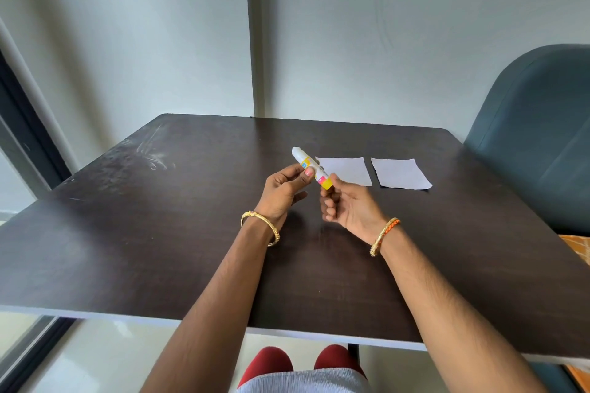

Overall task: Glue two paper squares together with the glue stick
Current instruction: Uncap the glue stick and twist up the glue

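Glue stick (311, 168), apparently capped, in both hands above dark table (159, 233).

hands (314, 198) gripping glue stick (311, 166), two paper squares (372, 172)

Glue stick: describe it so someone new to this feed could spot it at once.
Start at the dark brown wooden table, then look at its middle, where the left hand and right hand meet above it. The white plastic glue stick with a yellow and pink label is pinched between their fingers, tilted. Unlike the two flat white paper squares lying to its right, it is cylindrical, coloured and held up.
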